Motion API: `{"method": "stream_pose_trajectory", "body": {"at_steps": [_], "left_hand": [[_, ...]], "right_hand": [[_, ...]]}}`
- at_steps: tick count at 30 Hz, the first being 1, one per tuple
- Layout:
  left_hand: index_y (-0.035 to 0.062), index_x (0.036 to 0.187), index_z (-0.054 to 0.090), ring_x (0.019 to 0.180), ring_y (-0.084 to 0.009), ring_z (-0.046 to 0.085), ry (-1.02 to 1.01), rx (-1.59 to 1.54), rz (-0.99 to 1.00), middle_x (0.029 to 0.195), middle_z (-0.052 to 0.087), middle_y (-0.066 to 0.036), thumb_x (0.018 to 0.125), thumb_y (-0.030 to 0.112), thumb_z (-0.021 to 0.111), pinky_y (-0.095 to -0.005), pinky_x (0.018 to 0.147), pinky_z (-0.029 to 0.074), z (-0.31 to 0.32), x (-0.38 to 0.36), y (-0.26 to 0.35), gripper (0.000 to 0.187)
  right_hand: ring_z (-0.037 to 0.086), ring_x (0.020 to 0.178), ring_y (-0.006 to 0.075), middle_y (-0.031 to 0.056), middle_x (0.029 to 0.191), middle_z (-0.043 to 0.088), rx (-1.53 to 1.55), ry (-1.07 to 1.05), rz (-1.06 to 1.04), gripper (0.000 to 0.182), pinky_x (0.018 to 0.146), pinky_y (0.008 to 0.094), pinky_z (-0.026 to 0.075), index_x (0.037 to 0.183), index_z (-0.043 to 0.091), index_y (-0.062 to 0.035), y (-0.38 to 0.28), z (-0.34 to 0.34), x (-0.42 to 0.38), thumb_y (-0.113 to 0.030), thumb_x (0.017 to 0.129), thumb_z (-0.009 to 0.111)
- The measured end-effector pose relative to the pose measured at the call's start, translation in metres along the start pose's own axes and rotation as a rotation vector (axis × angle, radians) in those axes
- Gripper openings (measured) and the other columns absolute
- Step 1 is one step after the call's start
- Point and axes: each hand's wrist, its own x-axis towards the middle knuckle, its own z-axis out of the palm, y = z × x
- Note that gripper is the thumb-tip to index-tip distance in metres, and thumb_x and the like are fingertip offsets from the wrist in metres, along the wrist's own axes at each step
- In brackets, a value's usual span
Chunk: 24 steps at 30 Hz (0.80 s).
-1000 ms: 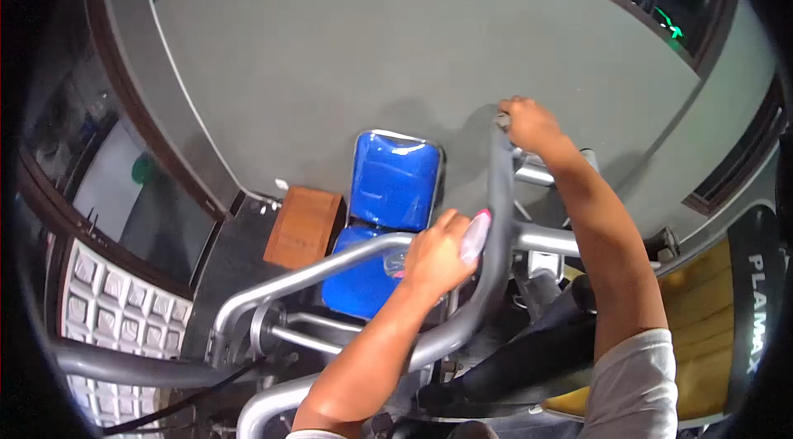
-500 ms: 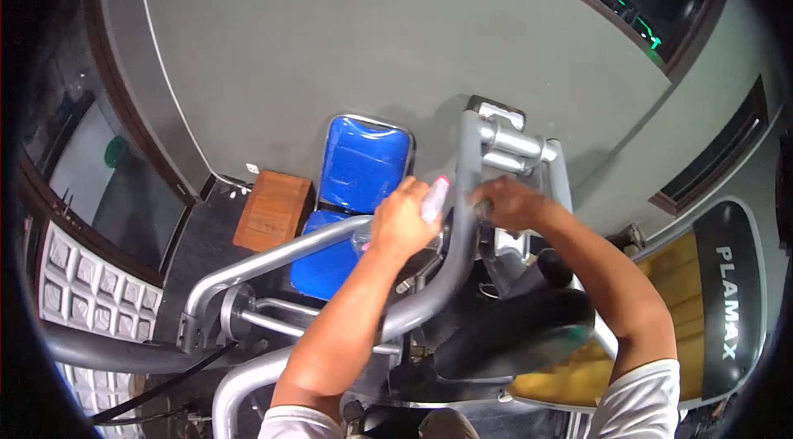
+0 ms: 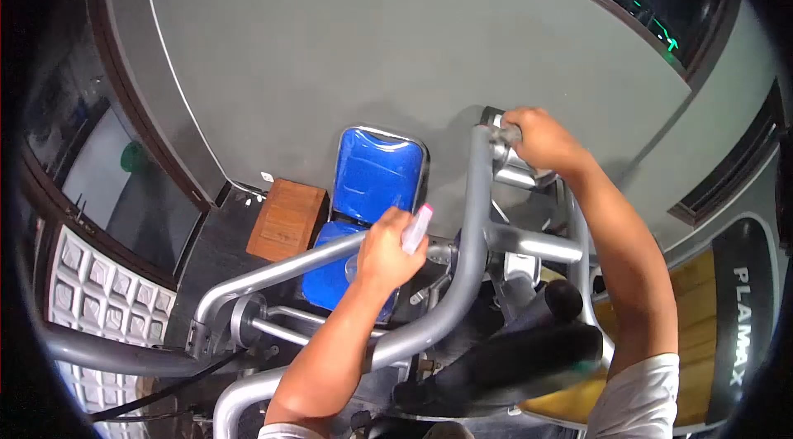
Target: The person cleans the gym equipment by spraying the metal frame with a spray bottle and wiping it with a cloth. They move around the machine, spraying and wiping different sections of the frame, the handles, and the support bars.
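Note:
My left hand (image 3: 390, 253) is closed round a pale bottle (image 3: 417, 228) with a pink end, in front of the blue chair and near the curved grey tube. My right hand (image 3: 541, 140) is closed on a greyish cloth (image 3: 505, 135) at the upper end of the machine's grey frame (image 3: 477, 208). The cloth touches the metal near the top joint; its exact shape is partly hidden by my fingers. Below my right hand, a short silver crossbar (image 3: 535, 244) joins the frame's two uprights.
A blue chair (image 3: 378, 175) and a wooden box (image 3: 287, 220) stand by the grey wall. A black padded part (image 3: 504, 369) lies low in front. At the right is a black and yellow PLAMAX panel (image 3: 738, 315); at the left, a white patterned panel (image 3: 111, 294).
My right hand has moved up along the frame to its top end. My left hand, still round the bottle, is slightly lower. The view has shifted a little.

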Motion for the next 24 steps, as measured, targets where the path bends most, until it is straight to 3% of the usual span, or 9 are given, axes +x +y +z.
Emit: {"method": "stream_pose_trajectory", "body": {"at_steps": [3,6,9,16,19,24], "left_hand": [[0.001,0.085,0.068,0.073,-0.0382,0.065,-0.062,-0.022,-0.03,0.081,0.062,-0.018,0.08,0.009,0.071,-0.0447,0.067,0.052,0.0,0.001,0.005,0.01],[0.0015,0.088,0.069,0.075,-0.0375,0.066,-0.075,-0.021,-0.02,0.083,0.064,-0.017,0.08,0.009,0.072,-0.0433,0.068,0.053,0.001,0.003,0.005,0.011],[0.0019,0.089,0.07,0.075,-0.0373,0.066,-0.108,0.0,-0.058,0.084,0.065,-0.017,0.079,0.009,0.072,-0.0428,0.068,0.054,-0.001,0.004,0.008,0.012],[0.0026,0.088,0.069,0.077,-0.0367,0.065,-0.101,-0.006,-0.045,0.085,0.064,-0.016,0.077,0.007,0.072,-0.0432,0.07,0.053,0.001,0.004,0.009,0.012],[0.0039,0.094,0.065,0.088,-0.0419,0.066,-0.181,-0.023,-0.024,0.094,0.063,-0.016,0.077,0.014,0.074,-0.0507,0.075,0.054,0.002,0.001,0.0,0.022],[0.0036,0.092,0.065,0.084,-0.041,0.065,-0.131,-0.029,-0.036,0.092,0.063,-0.016,0.077,0.013,0.073,-0.0499,0.072,0.054,-0.004,0.001,0.006,0.019]], "right_hand": [[0.064,0.114,0.0369,0.0194,0.121,0.066,-0.015,0.085,0.019,0.039,0.095,0.0487,0.053,0.119,0.068,-0.0069,0.011,0.022,0.04,-0.003,0.081,0.061],[0.062,0.116,0.0369,0.0194,0.122,0.064,-0.078,0.032,0.062,0.034,0.096,0.0501,0.053,0.115,0.068,-0.0073,0.015,0.057,0.061,-0.006,0.082,0.062],[0.064,0.109,0.0389,0.0179,0.114,0.066,-0.128,0.034,-0.023,0.033,0.094,0.047,0.053,0.114,0.069,-0.0048,0.024,0.097,0.069,-0.009,0.081,0.066],[0.067,0.1,0.0387,0.0183,0.111,0.066,-0.06,-0.056,-0.348,0.022,0.085,0.0515,0.058,0.101,0.068,-0.006,0.009,0.108,0.008,-0.012,0.08,0.064],[0.069,0.098,0.034,0.0128,0.104,0.064,-0.038,-0.161,-0.363,0.017,0.08,0.0478,0.06,0.097,0.067,-0.0089,-0.039,0.095,-0.053,-0.01,0.081,0.063],[0.069,0.099,0.029,0.0067,0.103,0.062,-0.105,-0.262,-0.391,0.017,0.08,0.0463,0.06,0.099,0.064,-0.0115,-0.076,0.082,-0.104,-0.013,0.081,0.064]]}}
